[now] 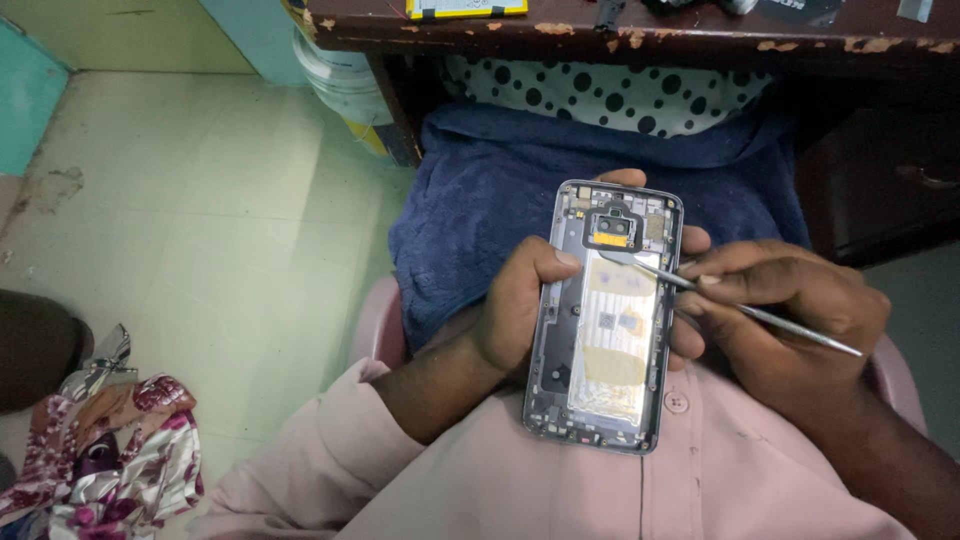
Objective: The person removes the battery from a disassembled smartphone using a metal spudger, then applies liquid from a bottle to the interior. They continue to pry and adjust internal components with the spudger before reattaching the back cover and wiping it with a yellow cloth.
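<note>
Head view looks straight down into the person's lap. Nearest, at six o'clock, a pink shirt fills the bottom edge, a small button showing on it just right of the phone's lower corner. Over it sits an opened phone, its back cover off and its insides facing up, standing almost upright in the picture with the camera module toward twelve o'clock and a pale, yellowish panel in the middle.

Left hand grips the phone from nine o'clock: the thumb is pressed over the left edge onto the frame, and fingertips curl round the far side, showing at the top and along the right edge. Right hand comes in from three o'clock, fingers pressed together in a pinch on a thin metal pry tool. The tool's flat tip touches the phone just under the camera module, and its tail points toward four o'clock.

Beyond the hands, a dark blue towel lies spread, and past it a white cloth with black dots. At twelve o'clock runs the worn edge of a dark wooden desk, with a yellow-edged flat pack on it. A white bucket stands at eleven o'clock. At eight o'clock, on the pale floor, lies a bundle of floral fabric.
</note>
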